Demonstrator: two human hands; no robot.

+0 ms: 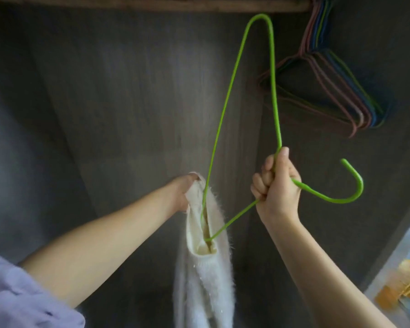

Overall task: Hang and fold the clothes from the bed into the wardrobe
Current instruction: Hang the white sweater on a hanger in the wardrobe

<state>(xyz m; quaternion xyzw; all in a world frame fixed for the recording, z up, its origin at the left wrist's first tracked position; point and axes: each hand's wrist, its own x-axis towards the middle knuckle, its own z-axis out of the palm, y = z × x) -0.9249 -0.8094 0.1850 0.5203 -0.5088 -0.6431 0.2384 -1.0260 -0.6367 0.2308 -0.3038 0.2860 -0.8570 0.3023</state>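
One corner of green hanger (273,91) already inside fuzzy white sweater's (208,268) neck opening — soft, limp, light. Right hand (276,185) fisted round hanger neck; left hand (184,194) pinching collar, before wardrobe rail (152,5).

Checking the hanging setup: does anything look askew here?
Yes. The green hanger is turned on its side in the right hand, hook pointing right, one corner poked into the white fuzzy garment that the left hand grips.
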